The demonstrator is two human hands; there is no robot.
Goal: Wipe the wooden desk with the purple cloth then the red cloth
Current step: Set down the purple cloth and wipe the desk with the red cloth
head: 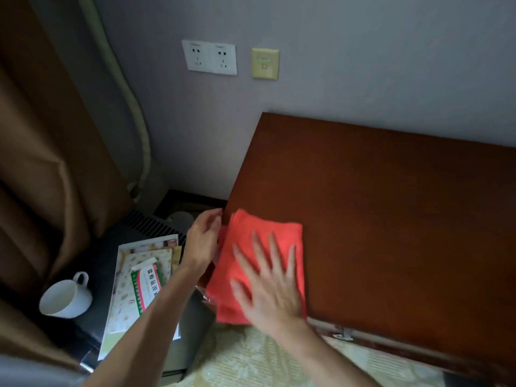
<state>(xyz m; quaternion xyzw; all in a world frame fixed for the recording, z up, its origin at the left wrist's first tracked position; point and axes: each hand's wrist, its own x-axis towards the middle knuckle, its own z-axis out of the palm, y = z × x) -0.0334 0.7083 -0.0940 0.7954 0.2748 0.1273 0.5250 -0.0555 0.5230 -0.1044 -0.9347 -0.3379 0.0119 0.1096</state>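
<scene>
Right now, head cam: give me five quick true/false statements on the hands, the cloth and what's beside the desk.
1. The right hand lies flat with spread fingers on the red cloth. True.
2. The red cloth sits at the desk's right end. False: it is at the left front corner.
3. The left hand holds the white cup. False: the left hand is at the cloth's left edge; the cup stands apart on the dark surface.
4. A purple cloth lies on the desk. False: none is in view.
5. Two white sockets are on the wall above the desk. True.
</scene>
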